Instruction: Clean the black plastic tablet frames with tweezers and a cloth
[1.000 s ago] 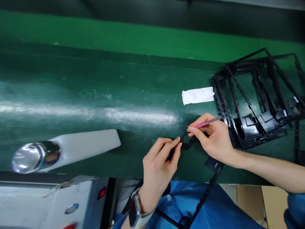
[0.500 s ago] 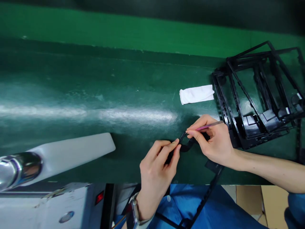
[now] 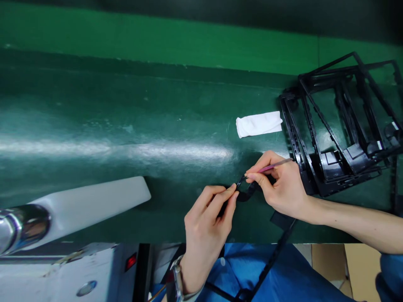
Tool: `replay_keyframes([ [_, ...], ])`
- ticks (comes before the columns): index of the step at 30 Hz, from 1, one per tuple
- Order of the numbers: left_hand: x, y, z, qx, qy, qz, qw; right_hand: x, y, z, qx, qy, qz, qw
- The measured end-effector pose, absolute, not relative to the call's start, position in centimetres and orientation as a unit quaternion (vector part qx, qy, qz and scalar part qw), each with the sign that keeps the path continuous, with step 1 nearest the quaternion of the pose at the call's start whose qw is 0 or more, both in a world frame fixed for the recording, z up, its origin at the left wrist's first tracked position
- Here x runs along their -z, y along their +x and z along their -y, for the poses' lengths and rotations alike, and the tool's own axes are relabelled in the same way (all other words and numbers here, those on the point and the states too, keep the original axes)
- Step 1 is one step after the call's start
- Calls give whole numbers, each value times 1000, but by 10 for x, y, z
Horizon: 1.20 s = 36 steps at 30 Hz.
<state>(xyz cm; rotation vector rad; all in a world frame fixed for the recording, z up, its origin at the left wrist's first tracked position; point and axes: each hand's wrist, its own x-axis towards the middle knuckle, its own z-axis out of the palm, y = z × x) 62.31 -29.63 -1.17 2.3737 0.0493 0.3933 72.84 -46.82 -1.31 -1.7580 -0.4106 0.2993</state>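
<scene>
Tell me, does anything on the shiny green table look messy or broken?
The loosely piled black plastic rectangular frames beside the bare right hand look askew: they overlap at uneven angles instead of lining up. No damage clearly shows.

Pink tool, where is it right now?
In the head view, right of centre, the pink tool is pinched in the right hand, below the white strip and just up and right of the left hand.

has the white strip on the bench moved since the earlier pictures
No: the white strip lies just left of the black frames with the same narrow gap; only the view shifted slightly.
</scene>
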Motion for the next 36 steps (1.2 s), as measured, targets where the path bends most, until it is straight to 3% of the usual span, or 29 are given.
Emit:
replay_keyframes([
  [11,11,624,296,-152,918,-23,365,11,730,467,-155,-764,148,608],
  [17,12,624,295,-151,918,-21,366,14,727,468,-155,-726,127,658],
  [30,12,623,295,-145,915,-28,374,13,728,466,-148,-747,148,631],
  [36,14,625,289,-144,919,-23,367,7,729,472,-76,-723,193,659],
])
